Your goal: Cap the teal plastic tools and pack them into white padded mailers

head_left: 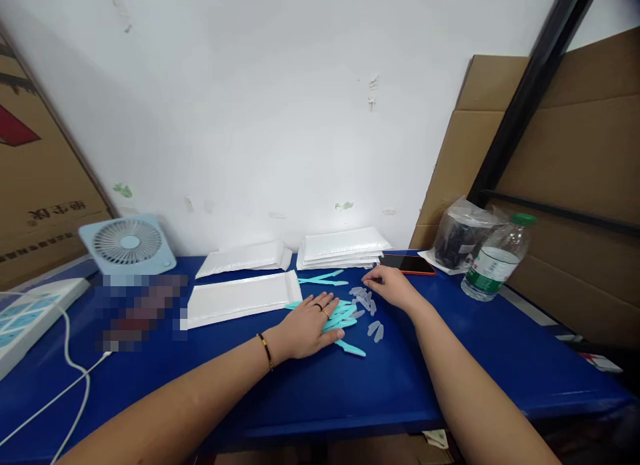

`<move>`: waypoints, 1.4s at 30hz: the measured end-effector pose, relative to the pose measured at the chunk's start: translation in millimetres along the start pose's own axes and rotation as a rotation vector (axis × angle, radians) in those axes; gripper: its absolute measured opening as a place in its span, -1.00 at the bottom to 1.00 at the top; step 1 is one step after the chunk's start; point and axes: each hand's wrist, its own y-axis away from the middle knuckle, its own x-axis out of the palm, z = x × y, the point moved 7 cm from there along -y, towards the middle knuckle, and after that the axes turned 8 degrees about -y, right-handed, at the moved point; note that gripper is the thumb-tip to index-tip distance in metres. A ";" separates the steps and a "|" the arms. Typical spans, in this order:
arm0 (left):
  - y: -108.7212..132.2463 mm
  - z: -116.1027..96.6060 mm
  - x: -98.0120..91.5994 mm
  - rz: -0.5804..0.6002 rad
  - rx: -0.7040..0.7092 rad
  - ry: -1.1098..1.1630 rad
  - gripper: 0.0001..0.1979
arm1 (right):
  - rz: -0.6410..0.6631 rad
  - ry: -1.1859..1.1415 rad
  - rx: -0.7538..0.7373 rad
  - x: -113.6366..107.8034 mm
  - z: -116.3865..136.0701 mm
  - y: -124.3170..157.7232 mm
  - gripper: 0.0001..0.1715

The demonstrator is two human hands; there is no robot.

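Observation:
My left hand (307,326) lies flat, fingers stretched out, on a loose pile of turquoise eyebrow razors (345,314). One razor (353,349) pokes out below the thumb, and two more razors (323,278) lie crossed behind the pile. To the right of it are several small translucent plastic blade covers (363,297), with a few of these lying nearer the front. My right hand (389,285) is just above the back of the covers, thumb and fingertips pinched together. Whatever it may hold is too small to make out.
White padded envelopes (245,297) lie left of the razors, with a stack of envelopes (345,245) by the wall. A phone (407,263), a bagged dark object (453,238) and a water bottle (493,268) stand right. A fan (130,243) and white cable (67,338) are left.

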 end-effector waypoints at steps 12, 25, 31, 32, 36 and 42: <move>-8.8 34.2 -20.4 -0.015 -0.328 0.127 -0.83 | 0.064 -0.024 0.030 30.5 -9.9 -10.0 -0.88; -5.3 74.5 -22.6 -0.331 -0.366 0.631 -0.89 | -0.005 -0.425 0.090 17.0 1.5 -10.3 -0.72; -5.7 70.0 -8.7 -0.191 -0.428 1.080 -0.82 | -0.069 -0.726 0.121 12.6 12.7 -3.2 -0.62; -5.5 70.7 -7.3 -0.188 -0.439 1.092 -0.83 | -0.084 -0.767 0.114 11.9 14.1 -2.2 -0.62; -6.2 75.1 -4.5 -0.217 -0.435 1.073 -0.84 | -0.098 -0.801 0.088 11.0 18.0 -0.4 -0.64; -6.9 75.8 -5.5 -0.222 -0.425 1.020 -0.84 | -0.037 -0.705 0.034 15.6 22.3 -1.1 -0.67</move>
